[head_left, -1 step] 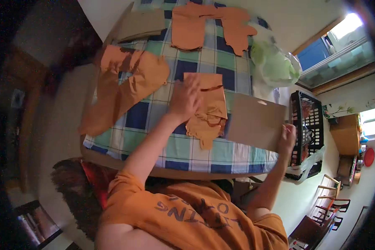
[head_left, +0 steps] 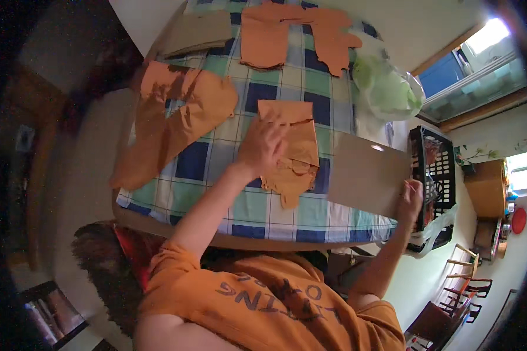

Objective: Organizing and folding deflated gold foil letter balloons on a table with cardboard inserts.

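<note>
A folded piece of shiny copper-coloured foil [head_left: 297, 140] lies flat on the checked cloth in front of me, a narrow rounded end toward me. My left hand [head_left: 264, 139] is over its left side, fingers outstretched and holding nothing; whether they press on the foil is hard to tell. To the right, my right hand [head_left: 411, 199] grips the right edge of a flat grey-brown cardboard sheet [head_left: 366, 172] with a small slot near its far edge. Another larger foil piece [head_left: 178, 131], creased and bent, is spread at the left.
More copper foil pieces [head_left: 266, 38] lie at the far side, beside a stack of cardboard sheets [head_left: 198, 32]. A pale green plastic bag [head_left: 386, 88] sits at the far right. A black lattice crate [head_left: 442, 181] stands by the right edge of the checked cloth [head_left: 252, 225].
My right hand has drawn the cardboard slightly to the right, away from the folded foil. My left hand has shifted a little right and toward me over the foil.
</note>
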`<action>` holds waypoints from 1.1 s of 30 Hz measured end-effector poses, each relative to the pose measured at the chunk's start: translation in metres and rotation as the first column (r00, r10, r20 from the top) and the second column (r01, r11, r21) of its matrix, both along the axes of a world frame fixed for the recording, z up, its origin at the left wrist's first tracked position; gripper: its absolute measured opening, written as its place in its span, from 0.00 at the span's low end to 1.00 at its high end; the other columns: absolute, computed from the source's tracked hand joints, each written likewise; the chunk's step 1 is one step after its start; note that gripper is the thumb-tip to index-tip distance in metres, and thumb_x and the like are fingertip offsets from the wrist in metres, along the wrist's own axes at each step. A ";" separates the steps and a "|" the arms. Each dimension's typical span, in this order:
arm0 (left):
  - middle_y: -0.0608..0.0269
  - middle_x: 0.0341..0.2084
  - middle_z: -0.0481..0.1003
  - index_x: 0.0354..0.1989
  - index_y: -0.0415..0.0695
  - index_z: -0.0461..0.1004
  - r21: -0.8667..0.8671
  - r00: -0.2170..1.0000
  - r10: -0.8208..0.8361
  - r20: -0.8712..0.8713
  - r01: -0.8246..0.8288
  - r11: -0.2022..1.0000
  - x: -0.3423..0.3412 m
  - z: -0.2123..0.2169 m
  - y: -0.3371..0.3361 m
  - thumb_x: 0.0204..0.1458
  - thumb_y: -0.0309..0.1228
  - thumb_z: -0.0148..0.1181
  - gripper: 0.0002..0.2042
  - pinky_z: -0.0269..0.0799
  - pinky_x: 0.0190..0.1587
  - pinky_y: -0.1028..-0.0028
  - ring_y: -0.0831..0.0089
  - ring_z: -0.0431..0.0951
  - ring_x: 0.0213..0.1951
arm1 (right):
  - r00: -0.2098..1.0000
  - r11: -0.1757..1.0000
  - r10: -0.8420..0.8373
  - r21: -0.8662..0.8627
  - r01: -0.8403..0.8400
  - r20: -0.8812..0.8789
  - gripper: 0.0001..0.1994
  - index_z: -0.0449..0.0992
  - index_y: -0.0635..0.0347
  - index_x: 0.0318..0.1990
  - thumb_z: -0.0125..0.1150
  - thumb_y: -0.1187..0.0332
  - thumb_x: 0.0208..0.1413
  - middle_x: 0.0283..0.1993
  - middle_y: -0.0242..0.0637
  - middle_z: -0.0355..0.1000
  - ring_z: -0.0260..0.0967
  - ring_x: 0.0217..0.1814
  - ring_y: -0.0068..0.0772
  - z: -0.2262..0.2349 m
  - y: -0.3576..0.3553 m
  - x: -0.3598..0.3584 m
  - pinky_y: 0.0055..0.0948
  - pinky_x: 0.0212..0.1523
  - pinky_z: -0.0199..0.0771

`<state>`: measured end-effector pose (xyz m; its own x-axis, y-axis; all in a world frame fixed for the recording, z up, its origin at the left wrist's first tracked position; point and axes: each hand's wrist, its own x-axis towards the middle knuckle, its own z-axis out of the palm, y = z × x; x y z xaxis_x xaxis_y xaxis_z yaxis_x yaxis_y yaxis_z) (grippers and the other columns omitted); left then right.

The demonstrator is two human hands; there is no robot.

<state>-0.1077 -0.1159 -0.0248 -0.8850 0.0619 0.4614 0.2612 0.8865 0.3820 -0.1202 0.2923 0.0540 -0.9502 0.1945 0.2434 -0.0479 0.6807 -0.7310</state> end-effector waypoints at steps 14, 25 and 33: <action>0.56 0.50 0.70 0.48 0.43 0.72 0.324 0.995 0.027 -0.096 0.006 0.946 0.061 0.033 -0.001 0.53 0.26 0.53 0.13 0.62 0.58 0.60 0.57 0.67 0.55 | 0.948 0.941 0.280 -0.238 -0.240 0.152 0.04 0.67 0.60 0.38 0.53 0.71 0.59 0.25 0.34 0.69 0.62 0.29 0.18 -0.058 -0.132 0.020 0.22 0.29 0.64; 0.54 0.47 0.71 0.46 0.44 0.73 0.118 0.994 -0.101 0.037 0.096 0.988 0.066 0.005 0.016 0.49 0.29 0.59 0.14 0.62 0.57 0.60 0.58 0.68 0.54 | 0.779 0.682 0.626 0.490 -0.543 -0.007 0.23 0.69 0.51 0.56 0.60 0.68 0.50 0.64 0.44 0.59 0.53 0.67 0.46 -0.056 -0.188 0.046 0.50 0.65 0.50; 0.53 0.34 0.78 0.47 0.37 0.71 0.448 0.849 0.277 0.450 -0.483 0.752 -0.016 0.008 -0.024 0.43 0.38 0.65 0.24 0.73 0.40 0.64 0.60 0.79 0.35 | 0.796 0.676 0.601 0.489 -0.551 0.067 0.24 0.66 0.49 0.59 0.55 0.66 0.52 0.65 0.42 0.58 0.51 0.69 0.45 -0.062 -0.190 0.048 0.53 0.67 0.45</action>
